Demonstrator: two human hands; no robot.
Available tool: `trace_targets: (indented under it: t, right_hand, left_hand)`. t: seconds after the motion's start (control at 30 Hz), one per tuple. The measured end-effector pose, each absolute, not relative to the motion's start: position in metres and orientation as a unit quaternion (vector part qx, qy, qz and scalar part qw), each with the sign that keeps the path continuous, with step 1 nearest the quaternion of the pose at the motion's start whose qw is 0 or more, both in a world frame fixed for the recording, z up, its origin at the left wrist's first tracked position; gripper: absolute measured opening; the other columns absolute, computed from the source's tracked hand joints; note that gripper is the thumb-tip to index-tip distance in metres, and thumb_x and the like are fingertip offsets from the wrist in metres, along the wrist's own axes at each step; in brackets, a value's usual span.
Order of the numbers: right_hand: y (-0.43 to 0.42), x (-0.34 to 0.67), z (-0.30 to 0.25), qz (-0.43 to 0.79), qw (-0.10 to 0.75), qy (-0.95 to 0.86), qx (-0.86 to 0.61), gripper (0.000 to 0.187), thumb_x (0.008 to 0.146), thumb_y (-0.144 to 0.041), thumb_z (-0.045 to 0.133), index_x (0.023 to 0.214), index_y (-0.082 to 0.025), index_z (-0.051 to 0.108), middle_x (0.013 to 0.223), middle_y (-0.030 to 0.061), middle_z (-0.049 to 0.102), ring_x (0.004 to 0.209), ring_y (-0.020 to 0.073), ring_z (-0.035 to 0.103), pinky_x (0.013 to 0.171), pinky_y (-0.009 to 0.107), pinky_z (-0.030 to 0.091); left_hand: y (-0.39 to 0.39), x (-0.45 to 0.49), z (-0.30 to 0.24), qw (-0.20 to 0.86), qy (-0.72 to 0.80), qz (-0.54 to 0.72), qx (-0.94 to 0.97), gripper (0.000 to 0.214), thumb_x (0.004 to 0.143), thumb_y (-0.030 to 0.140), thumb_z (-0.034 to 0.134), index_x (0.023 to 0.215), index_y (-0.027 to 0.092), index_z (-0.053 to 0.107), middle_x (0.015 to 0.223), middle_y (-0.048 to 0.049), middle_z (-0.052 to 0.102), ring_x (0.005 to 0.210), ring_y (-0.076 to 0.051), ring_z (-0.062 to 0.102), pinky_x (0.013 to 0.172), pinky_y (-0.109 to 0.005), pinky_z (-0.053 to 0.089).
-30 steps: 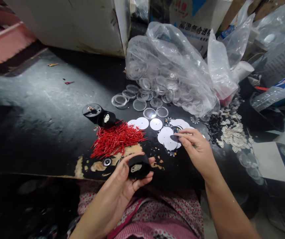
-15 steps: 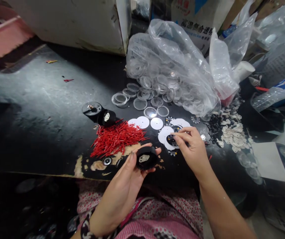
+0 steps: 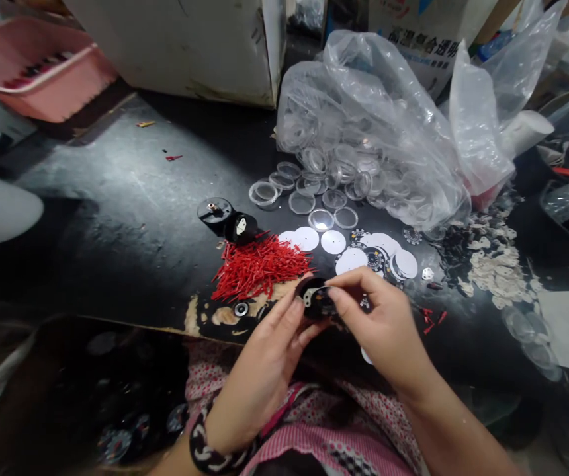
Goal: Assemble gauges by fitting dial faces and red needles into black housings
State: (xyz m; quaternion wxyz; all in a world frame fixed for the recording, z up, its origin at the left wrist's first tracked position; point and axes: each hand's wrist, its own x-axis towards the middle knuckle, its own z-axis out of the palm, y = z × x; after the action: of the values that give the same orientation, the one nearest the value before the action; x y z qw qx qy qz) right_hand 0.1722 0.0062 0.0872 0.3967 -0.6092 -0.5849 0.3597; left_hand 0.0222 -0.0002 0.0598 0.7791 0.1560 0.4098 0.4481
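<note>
My left hand (image 3: 264,357) grips a small round black housing (image 3: 309,293) near the table's front edge. My right hand (image 3: 388,327) pinches a thin dark disc (image 3: 325,303) and presses it onto the open face of that housing. Both hands meet just below a pile of red pins (image 3: 259,264). White round discs (image 3: 351,259) and small circuit discs (image 3: 374,258) lie scattered right above my right hand. Another black housing (image 3: 241,227) stands beyond the red pins beside a flat clear lid (image 3: 214,209).
A big clear plastic bag (image 3: 378,125) spills clear round lenses (image 3: 309,192) onto the black worn table (image 3: 116,198). White punched scraps (image 3: 493,264) lie at right. A pink basket (image 3: 36,73) and a white box (image 3: 190,39) stand at the back.
My right hand left the white discs and carried a dark disc to the housing. My left hand raised the housing toward it. The camera view shifted left.
</note>
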Motion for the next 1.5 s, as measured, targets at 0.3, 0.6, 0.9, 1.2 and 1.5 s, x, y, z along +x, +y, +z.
trace_targets:
  t: [0.3, 0.6, 0.9, 1.2, 1.5]
  right_hand:
    - [0.012, 0.168, 0.085, 0.351, 0.312, -0.598, -0.649, 0.01, 0.086, -0.025, 0.062, 0.081, -0.021, 0.054, 0.076, -0.0028, 0.059, 0.067, 0.0117, 0.055, 0.06, 0.025, 0.043]
    - [0.002, 0.16, 0.09, 0.427, 0.249, -0.644, -0.584, 0.015, 0.088, -0.017, 0.056, 0.102, -0.022, 0.058, 0.088, -0.0023, 0.065, 0.075, 0.0122, 0.059, 0.068, 0.025, 0.045]
    - [0.055, 0.129, 0.069, 0.065, 0.034, -0.814, -0.577, 0.012, 0.091, -0.022, 0.054, 0.092, -0.014, 0.064, 0.09, 0.0098, 0.069, 0.086, 0.0268, 0.059, 0.073, 0.038, 0.033]
    - [0.041, 0.134, 0.076, 0.205, 0.107, -0.778, -0.585, 0.01, 0.091, -0.025, 0.059, 0.083, -0.018, 0.06, 0.082, 0.0027, 0.068, 0.078, 0.0181, 0.058, 0.074, 0.032, 0.034]
    - [0.027, 0.145, 0.077, 0.157, 0.186, -0.79, -0.563, 0.015, 0.094, -0.024, 0.055, 0.082, -0.017, 0.061, 0.081, 0.0049, 0.065, 0.078, 0.0194, 0.054, 0.075, 0.035, 0.033]
  left_hand:
    - [-0.01, 0.018, 0.042, 0.769, 0.416, 0.421, 0.24, 0.034, 0.089, 0.037, 0.065, 0.122, 0.039, 0.066, 0.138, 0.0048, 0.06, 0.131, -0.021, 0.052, 0.101, -0.027, 0.05]
    - [-0.017, -0.008, 0.037, 0.694, 0.502, 0.391, 0.337, 0.03, 0.083, 0.033, 0.07, 0.114, 0.03, 0.068, 0.119, -0.0001, 0.07, 0.115, -0.022, 0.063, 0.099, -0.029, 0.051]
    - [-0.012, -0.025, 0.041, 0.676, 0.49, 0.527, 0.157, 0.027, 0.083, 0.031, 0.069, 0.108, 0.024, 0.065, 0.114, -0.0052, 0.073, 0.114, -0.027, 0.064, 0.103, -0.047, 0.049]
    - [0.003, -0.009, 0.049, 0.711, 0.427, 0.542, 0.135, 0.026, 0.088, 0.029, 0.063, 0.113, 0.023, 0.064, 0.122, -0.005, 0.07, 0.123, -0.024, 0.059, 0.111, -0.041, 0.041]
    - [0.008, -0.01, 0.057, 0.735, 0.384, 0.546, 0.119, 0.02, 0.094, 0.027, 0.056, 0.109, 0.019, 0.065, 0.117, -0.0095, 0.072, 0.113, -0.023, 0.066, 0.103, -0.04, 0.049]
